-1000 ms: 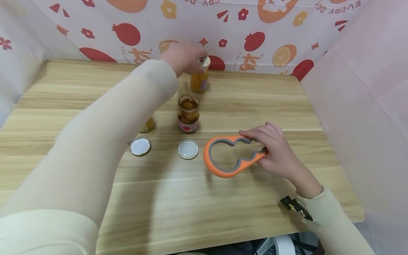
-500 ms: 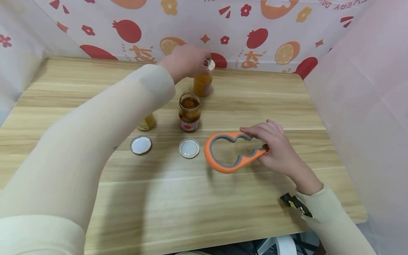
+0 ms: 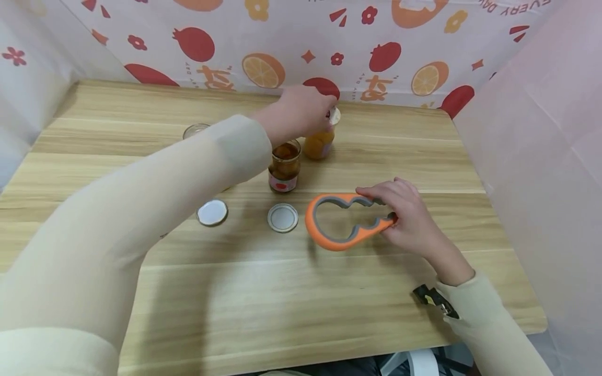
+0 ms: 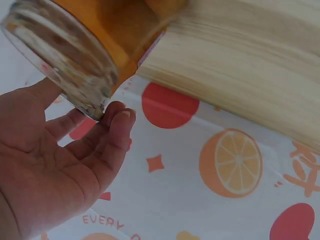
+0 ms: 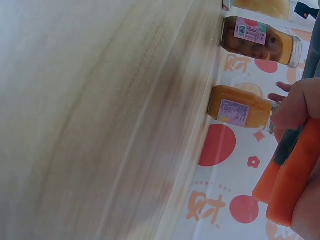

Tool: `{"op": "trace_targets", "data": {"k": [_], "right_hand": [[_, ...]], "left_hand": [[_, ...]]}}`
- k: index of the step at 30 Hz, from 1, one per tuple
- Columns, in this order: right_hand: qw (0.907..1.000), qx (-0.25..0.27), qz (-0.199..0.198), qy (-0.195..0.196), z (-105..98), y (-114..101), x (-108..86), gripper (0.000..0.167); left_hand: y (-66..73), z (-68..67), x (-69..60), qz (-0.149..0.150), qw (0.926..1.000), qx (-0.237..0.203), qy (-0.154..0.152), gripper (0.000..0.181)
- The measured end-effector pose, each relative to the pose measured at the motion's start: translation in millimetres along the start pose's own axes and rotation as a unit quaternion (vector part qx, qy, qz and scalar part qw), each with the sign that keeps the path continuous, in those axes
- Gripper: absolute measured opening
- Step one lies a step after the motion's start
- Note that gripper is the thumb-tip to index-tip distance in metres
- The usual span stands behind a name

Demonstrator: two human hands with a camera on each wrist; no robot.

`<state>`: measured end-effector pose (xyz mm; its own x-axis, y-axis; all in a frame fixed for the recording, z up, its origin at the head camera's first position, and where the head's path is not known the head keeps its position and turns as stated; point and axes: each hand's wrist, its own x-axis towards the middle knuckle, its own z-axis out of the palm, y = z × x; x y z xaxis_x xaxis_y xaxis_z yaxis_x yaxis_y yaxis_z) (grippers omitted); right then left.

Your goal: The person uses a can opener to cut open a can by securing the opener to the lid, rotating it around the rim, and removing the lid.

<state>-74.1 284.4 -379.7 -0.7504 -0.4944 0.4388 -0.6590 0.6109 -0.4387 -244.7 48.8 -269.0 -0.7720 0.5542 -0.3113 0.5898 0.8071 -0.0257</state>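
At the back of the table, my left hand grips a glass jar of orange fruit by its top. In the left wrist view, the curled fingers lie about the mouth end of that jar. My right hand holds an orange and grey jar opener by its handles, its loop above the table. Just in front of the left hand stands an uncapped jar of dark fruit. Two jar lids lie nearer me.
A glass jar rim shows behind my left forearm, which hides the rest. In the right wrist view a jar with pale yellow contents stands beyond the dark one. A printed cloth hangs along the table's back edge.
My left hand has brought the jar of orange fruit rightward and closer to me, beside the dark jar. The right hand with the jar opener has hardly moved.
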Motion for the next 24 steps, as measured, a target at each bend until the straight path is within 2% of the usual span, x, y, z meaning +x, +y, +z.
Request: {"op": "trace_targets", "data": {"k": [3,8,15,17,24], "right_hand": [[1.0000,0.002,0.000,0.002,0,0,-0.8,0.072],[1.0000,0.001,0.003,0.007,-3,1,-1.5,0.072],[0.9999,-0.009,0.009,0.006,-9,2,-4.4,0.068],[0.9999,-0.010,0.004,0.009,-11,3,-4.2,0.065],[0.9996,-0.010,-0.011,0.025,-15,2,-3.3,0.059]], "left_hand": [[5.1,0.2,-1.9,0.005,0.9999,-0.011,-0.003,0.066],[16.0,0.4,-8.6,0.032,0.9994,-0.015,-0.004,0.066],[32.5,8.2,-20.1,0.078,0.9963,-0.028,0.024,0.044],[35.7,9.4,-23.4,0.087,0.9953,-0.030,0.029,0.043],[47.0,16.3,-35.8,0.119,0.9924,-0.024,0.022,0.058]]}}
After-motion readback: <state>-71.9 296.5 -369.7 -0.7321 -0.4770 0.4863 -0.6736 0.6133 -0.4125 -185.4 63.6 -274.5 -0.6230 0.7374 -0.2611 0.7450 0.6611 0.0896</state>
